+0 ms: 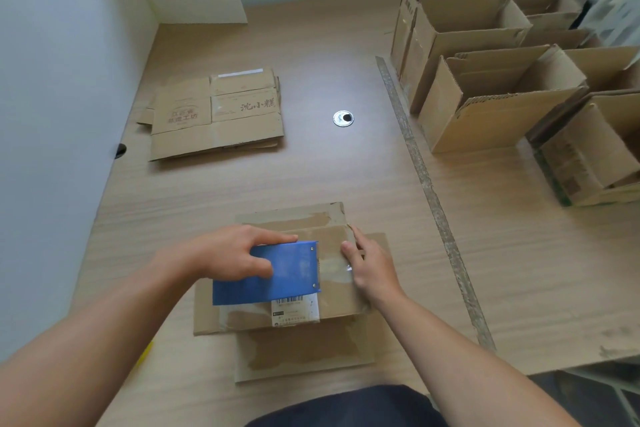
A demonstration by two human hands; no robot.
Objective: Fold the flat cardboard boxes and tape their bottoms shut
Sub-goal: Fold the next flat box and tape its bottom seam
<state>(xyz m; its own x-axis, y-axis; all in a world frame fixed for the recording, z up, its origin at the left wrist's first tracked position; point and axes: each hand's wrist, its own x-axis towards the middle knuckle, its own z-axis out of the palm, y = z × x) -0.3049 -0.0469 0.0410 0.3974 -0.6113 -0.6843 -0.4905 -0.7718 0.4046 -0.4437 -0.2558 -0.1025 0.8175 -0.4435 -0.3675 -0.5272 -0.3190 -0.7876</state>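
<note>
A cardboard box [341, 302] stands bottom-up on the table in front of me, its flaps spread flat around it. My left hand [228, 253] grips a blue tape dispenser [273, 274] that rests on the box's bottom. A strip of clear tape [334, 270] runs from the dispenser toward the right edge. My right hand [372, 267] presses flat on the box's right end, fingers on the tape. A white shipping label [294, 310] shows below the dispenser. A stack of flat boxes [218, 114] lies at the far left.
Several folded open boxes [491, 94] stand in rows at the right. A seam strip [433, 198] runs across the wooden table [311, 166]. A round metal cable grommet [343, 118] sits mid-table. A white wall [52, 80] borders the left.
</note>
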